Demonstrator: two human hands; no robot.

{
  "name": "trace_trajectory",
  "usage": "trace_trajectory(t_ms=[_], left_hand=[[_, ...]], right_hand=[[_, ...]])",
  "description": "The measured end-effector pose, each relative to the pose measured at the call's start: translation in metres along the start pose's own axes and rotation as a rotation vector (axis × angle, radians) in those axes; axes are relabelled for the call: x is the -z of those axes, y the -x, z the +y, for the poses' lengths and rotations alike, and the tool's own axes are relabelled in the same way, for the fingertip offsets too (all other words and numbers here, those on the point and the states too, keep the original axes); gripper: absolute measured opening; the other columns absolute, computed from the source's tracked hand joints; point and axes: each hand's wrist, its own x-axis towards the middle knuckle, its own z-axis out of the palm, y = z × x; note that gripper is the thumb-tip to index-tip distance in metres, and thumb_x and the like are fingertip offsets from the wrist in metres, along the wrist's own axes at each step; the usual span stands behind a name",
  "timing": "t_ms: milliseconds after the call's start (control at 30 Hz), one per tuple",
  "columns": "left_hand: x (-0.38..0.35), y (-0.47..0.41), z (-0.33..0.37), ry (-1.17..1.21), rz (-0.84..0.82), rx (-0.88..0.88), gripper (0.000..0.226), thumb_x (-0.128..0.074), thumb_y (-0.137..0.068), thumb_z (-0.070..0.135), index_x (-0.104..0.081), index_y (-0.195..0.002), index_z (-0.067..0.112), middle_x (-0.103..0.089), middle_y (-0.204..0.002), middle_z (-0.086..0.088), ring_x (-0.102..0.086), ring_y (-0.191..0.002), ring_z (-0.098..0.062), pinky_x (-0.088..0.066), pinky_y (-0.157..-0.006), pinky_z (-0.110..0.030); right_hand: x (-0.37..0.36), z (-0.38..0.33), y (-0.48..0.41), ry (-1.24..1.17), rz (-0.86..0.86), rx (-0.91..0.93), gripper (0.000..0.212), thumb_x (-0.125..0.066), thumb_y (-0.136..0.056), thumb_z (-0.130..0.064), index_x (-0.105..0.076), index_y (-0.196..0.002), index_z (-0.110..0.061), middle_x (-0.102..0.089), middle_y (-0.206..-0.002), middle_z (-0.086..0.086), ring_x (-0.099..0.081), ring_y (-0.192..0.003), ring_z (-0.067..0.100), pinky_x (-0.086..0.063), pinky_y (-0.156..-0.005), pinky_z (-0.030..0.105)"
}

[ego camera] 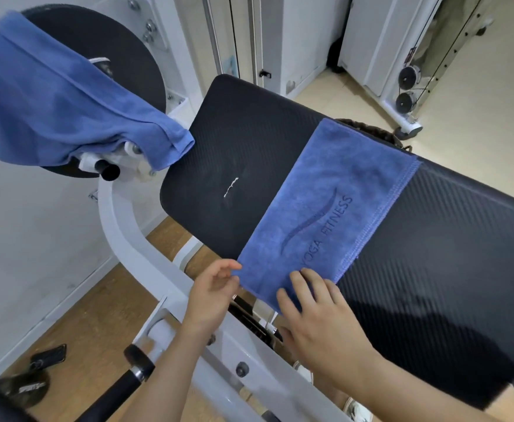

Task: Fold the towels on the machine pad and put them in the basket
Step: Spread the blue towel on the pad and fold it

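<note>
The logo towel (334, 214) lies part-folded across the machine pad (234, 166). The left hand (216, 287) pinches its near corner and the right hand (319, 318) presses flat, straight fingers on it. A second towel (57, 95) hangs unfolded, and neither has reached the basket (371, 132) behind.

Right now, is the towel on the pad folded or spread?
Folded: the towel shows doubled stitched edges along its right side, flat on the pad.
</note>
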Motion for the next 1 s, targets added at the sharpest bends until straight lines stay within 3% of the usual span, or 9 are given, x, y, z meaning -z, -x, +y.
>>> trace_trajectory(t_ms=[200, 267, 333, 400, 533, 667, 800, 900, 1000], left_hand=[[0.013, 0.002, 0.024, 0.402, -0.097, 0.166, 0.023, -0.047, -0.092, -0.007, -0.066, -0.089, 0.005, -0.064, -0.070, -0.003, -0.065, -0.064, -0.013, -0.055, -0.063, -0.025], [0.014, 0.003, 0.030, 0.497, -0.112, 0.198, 0.023, -0.047, -0.092, -0.006, -0.068, -0.088, 0.002, -0.063, -0.072, -0.008, -0.065, -0.064, -0.014, -0.056, -0.061, -0.023], [0.014, 0.004, 0.035, 0.618, -0.123, 0.238, 0.021, -0.048, -0.092, -0.006, -0.068, -0.095, -0.001, -0.067, -0.075, -0.012, -0.068, -0.068, -0.016, -0.056, -0.063, -0.023], [0.016, 0.004, 0.037, 0.677, -0.159, 0.225, 0.023, -0.050, -0.090, -0.008, -0.068, -0.103, -0.002, -0.072, -0.087, -0.016, -0.071, -0.079, -0.020, -0.057, -0.070, -0.024], [0.019, 0.004, 0.027, 0.038, -0.057, -0.143, 0.045, -0.054, -0.080, -0.023, -0.072, -0.102, 0.011, -0.075, -0.095, 0.000, -0.071, -0.090, -0.010, -0.054, -0.079, -0.018], [0.018, -0.002, 0.019, -0.314, 0.051, -0.390, 0.033, -0.069, -0.076, -0.013, -0.076, -0.095, 0.013, -0.067, -0.093, 0.013, -0.063, -0.084, -0.003, -0.047, -0.074, -0.009], [0.027, -0.016, 0.020, -0.400, -0.020, -0.401, 0.027, -0.073, -0.079, -0.001, -0.077, -0.091, 0.023, -0.064, -0.091, 0.010, -0.059, -0.088, -0.008, -0.045, -0.074, -0.013], [0.035, -0.019, 0.024, -0.466, -0.187, -0.336, 0.025, -0.075, -0.080, 0.007, -0.076, -0.085, 0.032, -0.067, -0.086, 0.012, -0.058, -0.089, -0.008, -0.043, -0.074, -0.013], [0.043, -0.018, 0.030, -0.512, -0.313, -0.281, 0.022, -0.078, -0.078, 0.010, -0.078, -0.080, 0.031, -0.068, -0.086, 0.014, -0.058, -0.088, -0.009, -0.042, -0.072, -0.014]], right_hand=[[0.007, -0.018, -0.015, -0.020, -0.152, -0.160, 0.048, -0.067, -0.067, -0.048, -0.057, -0.092, -0.008, -0.056, -0.112, 0.020, -0.053, -0.102, 0.040, -0.040, -0.075, 0.048], [0.010, -0.020, -0.023, -0.020, -0.133, -0.212, 0.036, -0.069, -0.067, -0.038, -0.056, -0.084, -0.010, -0.056, -0.102, 0.017, -0.054, -0.093, 0.037, -0.041, -0.069, 0.046], [0.012, -0.021, -0.029, 0.002, -0.064, -0.240, 0.013, -0.051, -0.076, -0.024, -0.054, -0.078, -0.011, -0.053, -0.089, 0.015, -0.052, -0.081, 0.034, -0.041, -0.062, 0.044], [0.014, -0.021, -0.031, -0.022, -0.037, -0.254, 0.026, -0.030, -0.076, -0.019, -0.055, -0.074, -0.012, -0.054, -0.083, 0.014, -0.053, -0.075, 0.033, -0.042, -0.059, 0.043], [0.013, -0.015, -0.029, -0.064, 0.002, -0.211, 0.024, -0.036, -0.070, -0.024, -0.057, -0.067, -0.012, -0.058, -0.073, 0.010, -0.057, -0.066, 0.033, -0.047, -0.053, 0.040], [0.024, -0.003, -0.030, -0.202, 0.091, -0.171, 0.025, -0.034, -0.070, -0.028, -0.052, -0.059, -0.015, -0.058, -0.060, 0.003, -0.057, -0.055, 0.026, -0.046, -0.044, 0.033], [0.035, 0.011, -0.029, -0.273, 0.063, -0.119, 0.020, -0.046, -0.076, -0.023, -0.030, -0.065, -0.023, -0.051, -0.058, -0.005, -0.039, -0.052, 0.015, -0.028, -0.048, 0.025], [0.044, 0.020, -0.024, -0.336, -0.155, -0.059, 0.018, -0.039, -0.094, -0.022, -0.038, -0.077, -0.020, -0.045, -0.077, -0.005, -0.042, -0.070, 0.017, -0.032, -0.063, 0.028], [0.047, 0.021, -0.014, -0.412, -0.205, -0.054, 0.021, -0.034, -0.096, -0.027, -0.052, -0.092, -0.019, -0.053, -0.093, -0.006, -0.055, -0.077, 0.020, -0.044, -0.071, 0.033]])
